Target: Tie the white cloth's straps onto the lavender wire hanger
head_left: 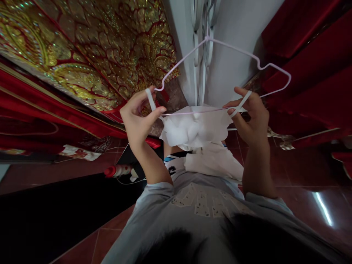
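A thin pale wire hanger (228, 47) hangs from hooks on a white wall. A white garment (195, 128) droops from its lower bar, bunched in the middle. My left hand (139, 117) pinches the garment's left strap (150, 99) near the hanger's left end. My right hand (251, 117) pinches the right strap (242, 104) near the right end. Both hands are raised in front of my chest, fingers closed on the straps.
Red and gold embroidered cloth (90, 55) hangs at the left, dark red drapes (310, 55) at the right. Below are red floor tiles (302, 172), a red-capped bottle (118, 171) and a black surface (55, 209).
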Action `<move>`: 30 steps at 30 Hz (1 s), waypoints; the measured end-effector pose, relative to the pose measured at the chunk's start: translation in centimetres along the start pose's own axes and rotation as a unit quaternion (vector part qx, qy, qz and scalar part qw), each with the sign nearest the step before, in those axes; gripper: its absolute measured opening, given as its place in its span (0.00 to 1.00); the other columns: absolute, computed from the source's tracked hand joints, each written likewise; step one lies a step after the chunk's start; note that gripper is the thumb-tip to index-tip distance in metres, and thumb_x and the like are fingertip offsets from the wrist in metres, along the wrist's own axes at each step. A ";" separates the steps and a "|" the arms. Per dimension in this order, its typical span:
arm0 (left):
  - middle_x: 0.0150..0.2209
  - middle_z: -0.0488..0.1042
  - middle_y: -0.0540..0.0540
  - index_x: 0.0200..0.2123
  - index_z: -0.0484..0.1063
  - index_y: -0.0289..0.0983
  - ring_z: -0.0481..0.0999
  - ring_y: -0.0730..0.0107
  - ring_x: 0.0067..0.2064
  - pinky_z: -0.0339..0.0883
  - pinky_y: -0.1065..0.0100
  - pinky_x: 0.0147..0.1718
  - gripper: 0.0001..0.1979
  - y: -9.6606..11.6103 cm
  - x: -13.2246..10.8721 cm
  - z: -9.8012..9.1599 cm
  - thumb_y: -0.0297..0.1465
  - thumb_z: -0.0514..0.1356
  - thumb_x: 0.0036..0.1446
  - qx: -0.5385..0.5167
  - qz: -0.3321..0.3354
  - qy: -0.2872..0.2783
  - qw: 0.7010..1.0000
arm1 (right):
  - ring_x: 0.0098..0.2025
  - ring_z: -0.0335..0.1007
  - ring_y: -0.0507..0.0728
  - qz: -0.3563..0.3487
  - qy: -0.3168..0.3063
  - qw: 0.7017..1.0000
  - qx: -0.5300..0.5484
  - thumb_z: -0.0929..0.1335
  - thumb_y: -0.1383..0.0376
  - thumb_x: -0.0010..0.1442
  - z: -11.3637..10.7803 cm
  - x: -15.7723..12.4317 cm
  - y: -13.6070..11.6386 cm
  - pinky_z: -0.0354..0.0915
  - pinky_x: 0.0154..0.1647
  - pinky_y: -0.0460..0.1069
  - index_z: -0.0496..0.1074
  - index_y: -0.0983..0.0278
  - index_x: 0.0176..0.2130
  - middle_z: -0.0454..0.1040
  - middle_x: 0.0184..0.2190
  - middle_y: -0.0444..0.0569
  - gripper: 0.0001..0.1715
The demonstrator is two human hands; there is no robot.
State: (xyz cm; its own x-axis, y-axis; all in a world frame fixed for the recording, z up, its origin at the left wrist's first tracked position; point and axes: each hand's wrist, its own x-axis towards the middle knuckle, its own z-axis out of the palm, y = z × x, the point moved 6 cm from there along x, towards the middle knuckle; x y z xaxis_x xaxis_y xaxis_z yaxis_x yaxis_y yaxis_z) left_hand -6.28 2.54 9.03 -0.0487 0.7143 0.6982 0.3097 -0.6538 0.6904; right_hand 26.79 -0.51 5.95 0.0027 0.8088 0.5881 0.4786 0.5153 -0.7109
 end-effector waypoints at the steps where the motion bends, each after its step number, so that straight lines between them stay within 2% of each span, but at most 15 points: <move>1: 0.50 0.85 0.44 0.49 0.85 0.44 0.84 0.52 0.51 0.78 0.53 0.52 0.24 0.2 0.4 0.2 0.48 0.78 0.52 0.015 0.000 -0.016 1.000 | 0.51 0.80 0.64 -0.004 -0.001 1.000 -0.014 0.71 0.49 0.67 0.1 0.0 -0.1 0.70 0.63 0.69 0.68 0.50 0.65 0.84 0.44 0.47 0.30; 3: 0.45 0.85 0.45 0.46 0.86 0.42 0.83 0.56 0.47 0.75 0.56 0.47 0.16 1.0 1.3 0.4 0.45 0.73 0.62 0.035 0.017 -0.034 0.999 | 0.53 0.79 0.65 -0.016 0.001 0.999 -0.046 0.70 0.49 0.68 0.1 0.0 -0.4 0.68 0.63 0.70 0.69 0.51 0.64 0.84 0.45 0.48 0.28; 5: 0.40 0.84 0.47 0.44 0.86 0.40 0.80 0.62 0.42 0.71 0.60 0.43 0.14 1.5 2.3 0.7 0.44 0.68 0.68 0.037 0.011 -0.044 0.998 | 0.54 0.78 0.65 -0.029 0.008 0.997 -0.078 0.70 0.49 0.68 0.2 0.0 -0.7 0.67 0.64 0.70 0.71 0.51 0.61 0.84 0.45 0.48 0.26; 7: 0.30 0.78 0.50 0.35 0.84 0.38 0.75 0.66 0.35 0.67 0.63 0.39 0.16 1.3 3.1 1.2 0.44 0.67 0.68 0.032 -0.037 -0.055 0.997 | 0.54 0.77 0.65 -0.036 0.006 0.995 -0.096 0.70 0.49 0.68 0.4 0.1 -0.8 0.67 0.63 0.69 0.72 0.52 0.60 0.83 0.46 0.48 0.24; 10: 0.21 0.66 0.52 0.22 0.73 0.37 0.68 0.69 0.28 0.62 0.64 0.35 0.24 -0.1 3.8 1.6 0.44 0.68 0.67 0.036 -0.108 -0.068 0.991 | 0.53 0.77 0.65 -0.041 0.002 0.995 -0.096 0.70 0.49 0.68 0.5 0.0 -0.8 0.67 0.62 0.68 0.72 0.53 0.59 0.83 0.46 0.49 0.24; 12: 0.19 0.65 0.52 0.20 0.71 0.38 0.65 0.70 0.25 0.61 0.63 0.32 0.26 -1.4 3.6 1.4 0.44 0.66 0.69 0.018 -0.131 -0.036 0.990 | 0.53 0.78 0.65 -0.046 -0.001 0.995 -0.093 0.71 0.50 0.67 0.5 -0.1 -0.7 0.68 0.61 0.66 0.73 0.54 0.58 0.84 0.45 0.49 0.24; 15: 0.21 0.70 0.51 0.25 0.73 0.39 0.67 0.71 0.24 0.63 0.63 0.28 0.22 -3.7 1.8 0.7 0.40 0.62 0.73 -0.091 -0.178 0.083 0.976 | 0.52 0.79 0.64 -0.057 0.001 0.995 -0.088 0.72 0.51 0.66 0.5 -0.2 -0.7 0.69 0.60 0.65 0.74 0.54 0.56 0.84 0.46 0.48 0.22; 17: 0.23 0.71 0.52 0.30 0.74 0.42 0.71 0.71 0.26 0.68 0.65 0.30 0.15 -4.8 -0.4 0.9 0.36 0.61 0.73 -0.200 -0.211 0.198 0.936 | 0.52 0.79 0.63 -0.068 0.008 0.994 -0.084 0.73 0.52 0.66 0.6 -0.3 -0.9 0.70 0.60 0.65 0.75 0.54 0.55 0.84 0.46 0.48 0.21; 19: 0.27 0.74 0.52 0.37 0.73 0.43 0.78 0.71 0.32 0.74 0.66 0.38 0.10 -5.2 -3.1 1.9 0.36 0.57 0.73 -0.288 -0.229 0.317 0.874 | 0.52 0.79 0.64 -0.079 0.007 0.994 -0.081 0.74 0.53 0.65 0.9 -0.3 -1.2 0.71 0.59 0.65 0.75 0.55 0.55 0.85 0.47 0.48 0.22; 20: 0.30 0.76 0.51 0.41 0.73 0.42 0.80 0.71 0.34 0.75 0.66 0.40 0.08 -5.0 -4.1 2.8 0.37 0.57 0.73 -0.306 -0.225 0.342 0.860 | 0.52 0.79 0.64 -0.081 0.003 0.994 -0.079 0.74 0.53 0.64 1.2 -0.4 -1.4 0.71 0.59 0.65 0.75 0.55 0.56 0.85 0.47 0.49 0.23; 23: 0.32 0.79 0.50 0.43 0.70 0.41 0.82 0.68 0.36 0.75 0.66 0.41 0.11 -4.1 -5.3 5.8 0.42 0.61 0.68 -0.286 -0.225 0.287 0.886 | 0.54 0.79 0.64 -0.068 -0.024 0.995 -0.067 0.75 0.53 0.64 1.8 -0.5 -1.3 0.71 0.62 0.67 0.75 0.55 0.58 0.84 0.49 0.49 0.26; 25: 0.31 0.78 0.50 0.41 0.69 0.41 0.82 0.67 0.35 0.75 0.66 0.39 0.15 -3.6 -5.3 6.7 0.45 0.64 0.66 -0.273 -0.207 0.252 0.905 | 0.58 0.77 0.65 -0.044 -0.018 0.998 -0.048 0.75 0.51 0.62 1.5 -0.6 -0.4 0.71 0.64 0.68 0.74 0.53 0.59 0.82 0.55 0.49 0.28; 27: 0.29 0.77 0.51 0.40 0.68 0.41 0.81 0.68 0.31 0.75 0.67 0.37 0.17 -3.4 -5.1 6.6 0.47 0.66 0.65 -0.270 -0.183 0.245 0.913 | 0.60 0.76 0.65 -0.015 0.051 0.998 -0.014 0.76 0.49 0.61 0.0 -0.6 1.4 0.72 0.64 0.68 0.74 0.53 0.61 0.78 0.60 0.52 0.32; 29: 0.27 0.77 0.52 0.39 0.67 0.41 0.78 0.70 0.28 0.74 0.67 0.35 0.17 -3.2 -4.8 6.0 0.47 0.66 0.65 -0.266 -0.165 0.248 0.917 | 0.56 0.78 0.64 0.012 0.181 0.983 0.026 0.77 0.49 0.59 -2.8 -0.7 4.0 0.74 0.61 0.67 0.75 0.56 0.59 0.78 0.59 0.55 0.33; 30: 0.26 0.76 0.52 0.39 0.67 0.41 0.77 0.70 0.27 0.74 0.67 0.34 0.17 -3.1 -4.7 5.7 0.48 0.65 0.65 -0.261 -0.161 0.251 0.918 | 0.52 0.79 0.64 0.022 0.251 0.967 0.042 0.78 0.48 0.57 -4.3 -0.8 5.3 0.74 0.59 0.67 0.77 0.58 0.56 0.80 0.56 0.57 0.32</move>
State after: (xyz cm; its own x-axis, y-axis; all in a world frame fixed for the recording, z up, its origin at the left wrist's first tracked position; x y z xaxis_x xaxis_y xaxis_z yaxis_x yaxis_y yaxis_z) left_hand -1.57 2.63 2.53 -0.5301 0.7718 0.3513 -0.2882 -0.5536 0.7813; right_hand 33.10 0.33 3.35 0.4581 0.6019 0.6541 0.3952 0.5212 -0.7564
